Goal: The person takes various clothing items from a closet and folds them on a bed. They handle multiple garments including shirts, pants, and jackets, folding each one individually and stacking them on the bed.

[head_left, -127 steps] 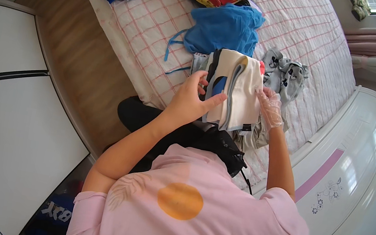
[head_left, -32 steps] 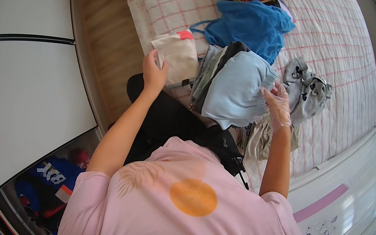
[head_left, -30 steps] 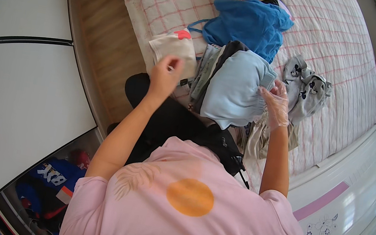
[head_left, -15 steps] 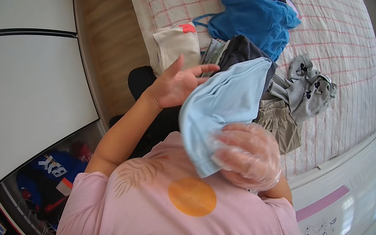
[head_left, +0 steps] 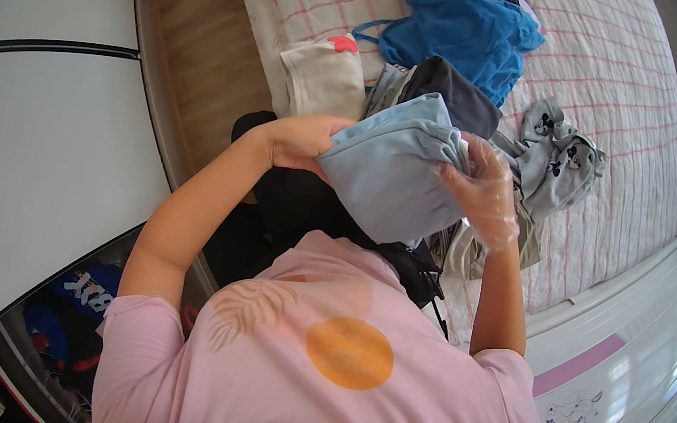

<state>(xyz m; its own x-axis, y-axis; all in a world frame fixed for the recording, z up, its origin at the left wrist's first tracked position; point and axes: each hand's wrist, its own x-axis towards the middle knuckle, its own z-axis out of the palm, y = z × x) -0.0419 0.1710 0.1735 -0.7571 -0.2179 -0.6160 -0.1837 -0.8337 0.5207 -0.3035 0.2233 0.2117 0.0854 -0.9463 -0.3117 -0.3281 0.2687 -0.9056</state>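
i have the folded light blue garment (head_left: 395, 172) in both hands, over the bed's near edge, just in front of my shirt (head_left: 349, 354). my left hand (head_left: 306, 140) is closed round its left side, some of the fingers hidden by the cloth. my right hand (head_left: 484, 192), in a clear plastic glove, is part curled, thumb and fingers pinching the gathered right end. i cannot tell whether the cloth touches what lies beneath it.

just beyond lies a dark grey folded garment (head_left: 459, 95); left of it, near the left edge of the bed (head_left: 639, 101), a cream one (head_left: 325, 82) with a red patch. farther in sits a crumpled blue garment (head_left: 460, 38). to the right, toward the white end board (head_left: 636, 323), are a grey printed garment (head_left: 558, 155) and a beige one (head_left: 525, 243).
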